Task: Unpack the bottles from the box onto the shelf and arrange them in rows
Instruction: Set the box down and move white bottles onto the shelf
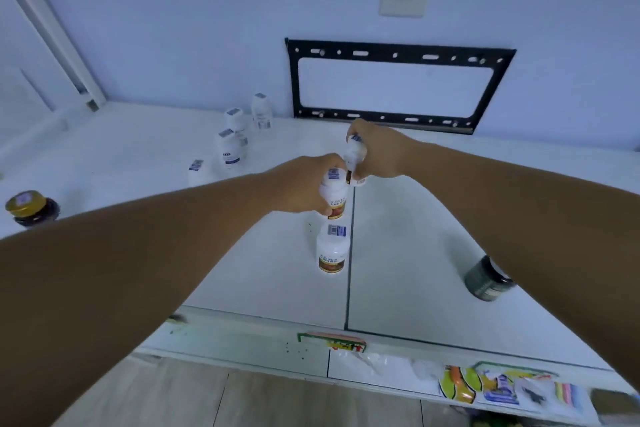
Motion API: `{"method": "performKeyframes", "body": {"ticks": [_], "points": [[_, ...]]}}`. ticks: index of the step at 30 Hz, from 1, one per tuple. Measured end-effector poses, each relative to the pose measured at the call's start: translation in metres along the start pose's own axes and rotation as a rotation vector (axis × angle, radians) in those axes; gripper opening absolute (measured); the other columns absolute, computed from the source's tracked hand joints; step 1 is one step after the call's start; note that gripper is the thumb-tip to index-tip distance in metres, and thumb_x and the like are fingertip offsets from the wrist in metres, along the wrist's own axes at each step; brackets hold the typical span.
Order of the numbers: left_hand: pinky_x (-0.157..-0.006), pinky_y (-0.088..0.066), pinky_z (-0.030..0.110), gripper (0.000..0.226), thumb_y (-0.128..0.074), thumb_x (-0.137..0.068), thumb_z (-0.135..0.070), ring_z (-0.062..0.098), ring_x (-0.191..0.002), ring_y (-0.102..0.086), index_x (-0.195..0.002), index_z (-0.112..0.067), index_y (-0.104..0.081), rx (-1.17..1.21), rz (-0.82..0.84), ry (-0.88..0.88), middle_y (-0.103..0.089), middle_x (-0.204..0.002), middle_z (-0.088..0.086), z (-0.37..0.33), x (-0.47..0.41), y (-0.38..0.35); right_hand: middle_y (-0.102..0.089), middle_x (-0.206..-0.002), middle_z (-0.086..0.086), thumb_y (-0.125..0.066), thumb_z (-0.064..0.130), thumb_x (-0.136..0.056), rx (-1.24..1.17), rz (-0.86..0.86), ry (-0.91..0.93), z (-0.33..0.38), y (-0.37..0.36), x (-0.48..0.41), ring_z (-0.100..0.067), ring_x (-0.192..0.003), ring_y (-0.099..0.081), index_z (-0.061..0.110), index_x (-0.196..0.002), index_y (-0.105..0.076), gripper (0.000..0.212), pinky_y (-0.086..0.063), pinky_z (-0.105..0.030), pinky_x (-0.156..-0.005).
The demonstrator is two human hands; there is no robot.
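My left hand (pixel 304 184) grips a white bottle with a red-brown label (pixel 333 196) standing on the white shelf (pixel 415 253). My right hand (pixel 375 149) holds a second white bottle (pixel 355 156), tilted, just behind the first. A third matching bottle (pixel 332 250) stands free in front of them, so the three form a line along the shelf's seam. Several white bottles with blue labels (pixel 232 146) stand in a loose diagonal line at the back left. The box is out of view.
A dark jar with a gold lid (pixel 29 206) stands at the left edge. A dark green jar (pixel 485 279) stands under my right forearm. A black metal bracket (pixel 398 87) hangs on the back wall. Colourful packets (pixel 498 388) lie on the lower ledge at the front right.
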State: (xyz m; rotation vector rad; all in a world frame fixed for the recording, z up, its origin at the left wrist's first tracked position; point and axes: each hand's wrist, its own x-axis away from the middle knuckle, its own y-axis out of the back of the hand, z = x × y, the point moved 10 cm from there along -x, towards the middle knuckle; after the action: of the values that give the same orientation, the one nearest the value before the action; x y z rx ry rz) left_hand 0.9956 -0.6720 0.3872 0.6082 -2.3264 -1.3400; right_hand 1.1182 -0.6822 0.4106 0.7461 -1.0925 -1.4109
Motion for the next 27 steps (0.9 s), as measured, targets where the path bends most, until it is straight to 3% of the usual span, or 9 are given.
{"method": "performKeyframes", "body": {"ticks": [7,12,16,22,27], "points": [[-0.070,-0.045,0.030,0.077,-0.085,-0.072,-0.025,0.022,-0.097,-0.058,-0.132,-0.026,-0.037,0.031,0.117,0.022,-0.059,-0.115,0.000,0.016,-0.023,-0.033,-0.061,-0.098,-0.011,-0.081,0.016,-0.069,0.035,0.045,0.014,-0.016,-0.040,-0.039,-0.027,-0.083,-0.059,0.019,-0.119,-0.038,0.066,-0.049,-0.035,-0.066],[-0.078,-0.046,0.025,0.092,-0.088,-0.070,-0.022,0.019,-0.106,-0.055,-0.141,-0.027,-0.030,-0.043,0.215,-0.015,-0.050,-0.124,-0.001,0.023,-0.023,-0.012,-0.055,-0.128,-0.012,-0.087,0.019,-0.067,0.056,0.055,-0.089,-0.022,-0.034,-0.034,-0.032,-0.103,-0.058,0.020,-0.147,-0.021,0.104,-0.052,-0.037,-0.083],[-0.096,-0.049,0.038,0.083,-0.082,-0.075,-0.021,0.020,-0.115,-0.055,-0.143,-0.028,-0.035,-0.162,0.186,-0.041,-0.050,-0.131,-0.002,0.015,-0.025,0.035,-0.046,-0.145,-0.010,-0.081,0.028,-0.076,0.152,-0.009,-0.233,-0.037,0.008,0.007,-0.031,-0.122,-0.052,0.014,-0.151,-0.022,0.097,-0.048,-0.040,-0.097],[-0.099,-0.047,0.042,0.060,-0.077,-0.080,-0.031,0.020,-0.114,-0.056,-0.133,-0.023,-0.049,-0.241,0.080,-0.333,-0.053,-0.128,0.000,-0.105,-0.036,0.072,-0.054,-0.137,-0.003,-0.070,0.036,-0.084,0.176,-0.206,-0.477,-0.085,0.085,0.146,-0.025,-0.114,-0.055,0.019,-0.142,-0.040,0.067,-0.046,-0.038,-0.095],[-0.097,-0.048,0.037,0.058,-0.075,-0.082,-0.037,0.016,-0.112,-0.055,-0.133,-0.025,-0.050,-0.220,0.162,-0.626,-0.051,-0.126,-0.007,-0.257,-0.018,0.006,-0.055,-0.135,0.002,-0.069,0.041,-0.083,0.178,-0.322,-0.793,-0.139,0.102,0.321,-0.023,-0.120,-0.052,0.023,-0.138,-0.046,0.063,-0.037,-0.028,-0.082]]}}
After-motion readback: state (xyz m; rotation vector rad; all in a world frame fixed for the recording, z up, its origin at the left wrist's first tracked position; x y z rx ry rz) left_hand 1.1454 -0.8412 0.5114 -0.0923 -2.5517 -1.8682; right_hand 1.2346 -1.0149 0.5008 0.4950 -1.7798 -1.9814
